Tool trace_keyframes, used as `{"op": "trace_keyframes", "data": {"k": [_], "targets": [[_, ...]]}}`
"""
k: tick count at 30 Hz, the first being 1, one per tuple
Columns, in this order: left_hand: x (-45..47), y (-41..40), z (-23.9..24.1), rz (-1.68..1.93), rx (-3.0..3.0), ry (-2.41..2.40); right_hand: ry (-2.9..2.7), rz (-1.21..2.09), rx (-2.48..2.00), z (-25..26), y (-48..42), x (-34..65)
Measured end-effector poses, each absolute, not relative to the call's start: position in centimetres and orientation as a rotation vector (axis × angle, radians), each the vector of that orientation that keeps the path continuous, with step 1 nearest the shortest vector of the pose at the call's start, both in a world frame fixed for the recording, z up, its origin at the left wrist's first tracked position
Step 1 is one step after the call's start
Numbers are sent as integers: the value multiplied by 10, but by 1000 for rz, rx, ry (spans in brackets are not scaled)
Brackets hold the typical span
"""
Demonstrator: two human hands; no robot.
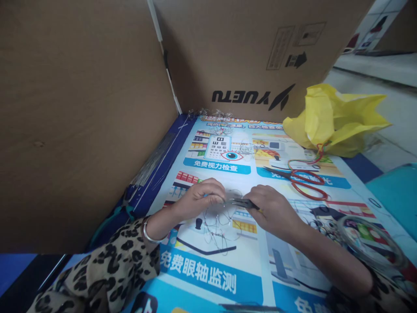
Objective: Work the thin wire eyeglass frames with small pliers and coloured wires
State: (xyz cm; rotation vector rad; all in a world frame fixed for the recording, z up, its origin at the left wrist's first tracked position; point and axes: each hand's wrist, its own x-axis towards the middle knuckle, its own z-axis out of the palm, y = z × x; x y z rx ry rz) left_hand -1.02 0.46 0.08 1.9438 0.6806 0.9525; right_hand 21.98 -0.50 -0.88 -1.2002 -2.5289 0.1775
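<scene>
My left hand is closed in a pinch on a thin wire mesh piece that hangs from my fingers down onto the printed poster. Just to its right, my right hand is wrapped round small dark pliers, whose tips meet the wire at my left fingertips. A silver bangle sits on my left wrist, and both sleeves are leopard print.
Red-handled scissors lie right of my hands, beside a yellow plastic bag. Cardboard box walls stand behind and to the left. Straight wires lie along the left wall, and a coil of wire sits at the right.
</scene>
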Motion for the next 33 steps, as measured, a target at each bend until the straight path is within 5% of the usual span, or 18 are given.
{"op": "trace_keyframes", "data": {"k": [21,33], "targets": [[-7,2,-4,961,2116,669,-2678,-24,-1235,-12,-5,219],[-22,1,38,1396,2202,1417,-2460,155,-1578,-14,11,229]]}}
